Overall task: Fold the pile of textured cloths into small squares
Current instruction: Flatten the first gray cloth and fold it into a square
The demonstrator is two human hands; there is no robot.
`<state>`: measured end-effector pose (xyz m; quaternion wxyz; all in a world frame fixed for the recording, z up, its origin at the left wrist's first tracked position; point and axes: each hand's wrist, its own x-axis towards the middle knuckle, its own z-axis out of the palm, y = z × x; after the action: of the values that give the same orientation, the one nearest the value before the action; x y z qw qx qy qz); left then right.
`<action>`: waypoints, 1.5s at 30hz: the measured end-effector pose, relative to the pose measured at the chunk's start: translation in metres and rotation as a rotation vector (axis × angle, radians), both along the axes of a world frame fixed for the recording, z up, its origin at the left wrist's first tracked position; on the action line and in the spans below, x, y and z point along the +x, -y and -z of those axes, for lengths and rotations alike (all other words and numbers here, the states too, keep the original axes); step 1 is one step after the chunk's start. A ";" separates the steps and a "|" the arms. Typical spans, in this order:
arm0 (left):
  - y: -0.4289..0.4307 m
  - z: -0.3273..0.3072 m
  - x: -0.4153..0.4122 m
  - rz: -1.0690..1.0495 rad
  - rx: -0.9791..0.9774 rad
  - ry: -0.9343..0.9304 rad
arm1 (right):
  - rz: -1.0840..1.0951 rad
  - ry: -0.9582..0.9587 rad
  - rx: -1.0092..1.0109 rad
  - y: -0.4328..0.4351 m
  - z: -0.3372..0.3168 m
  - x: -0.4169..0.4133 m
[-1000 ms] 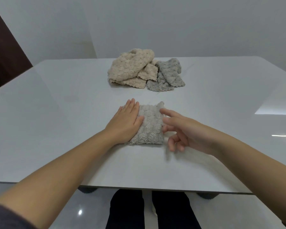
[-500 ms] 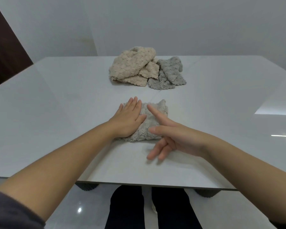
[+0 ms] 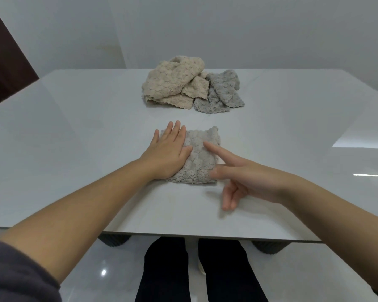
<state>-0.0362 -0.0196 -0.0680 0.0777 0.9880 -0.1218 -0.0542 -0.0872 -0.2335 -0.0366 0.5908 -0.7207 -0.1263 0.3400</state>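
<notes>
A grey textured cloth (image 3: 200,158), folded into a small square, lies on the white table (image 3: 74,149) in front of me. My left hand (image 3: 168,153) presses flat on its left part with straight fingers. My right hand (image 3: 242,177) hovers at the cloth's right side, index finger stretched out over the cloth, the other fingers pointing down toward the table; it holds nothing. Farther back sits the pile: crumpled beige cloths (image 3: 172,83) on the left and grey cloths (image 3: 220,92) on the right.
The table's near edge (image 3: 205,236) runs just below my forearms, with my legs (image 3: 201,271) under it. A dark door or panel (image 3: 2,62) stands at the far left. A pale wall rises behind the table.
My right hand slid from the cloth's right edge toward me and spread its fingers, index now over the cloth. My left hand has stayed pressed on the cloth.
</notes>
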 end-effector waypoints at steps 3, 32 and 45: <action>0.001 0.000 -0.001 0.002 0.007 0.016 | 0.051 -0.021 -0.007 0.006 -0.005 0.001; -0.002 -0.012 -0.003 -0.085 -0.181 0.100 | 0.171 0.920 -0.819 -0.042 -0.010 0.035; -0.008 0.005 -0.007 -0.073 -0.059 0.027 | 0.059 0.807 -1.007 -0.058 0.036 0.045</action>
<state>-0.0433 -0.0116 -0.0731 0.1073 0.9897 -0.0881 -0.0345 -0.0422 -0.1754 -0.0728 0.0951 -0.9841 -0.1438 0.0434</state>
